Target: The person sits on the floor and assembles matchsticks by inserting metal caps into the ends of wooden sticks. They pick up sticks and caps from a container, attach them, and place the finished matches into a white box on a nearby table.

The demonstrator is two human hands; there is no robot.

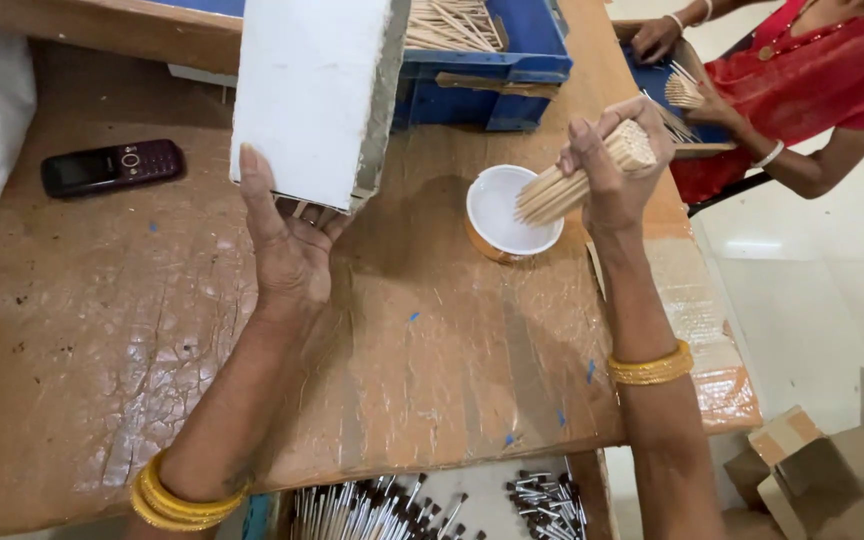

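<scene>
Brown tape-covered counter (432,360), glossy and wrinkled, fills the view. Left hand (287,245) rises palm-up with thumb extended, its grip wrapped beneath a tilted white rectangular box (307,95) with a grey side. Right hand (612,165), wrist bent, has its grip clenched around 1 bundle of thin pale wooden sticks (582,175), angled down over a round white cup (507,212) with an orange rim. Blue plastic crate (512,70) of sticks stands behind; a dark phone (112,167) lies at left.
</scene>
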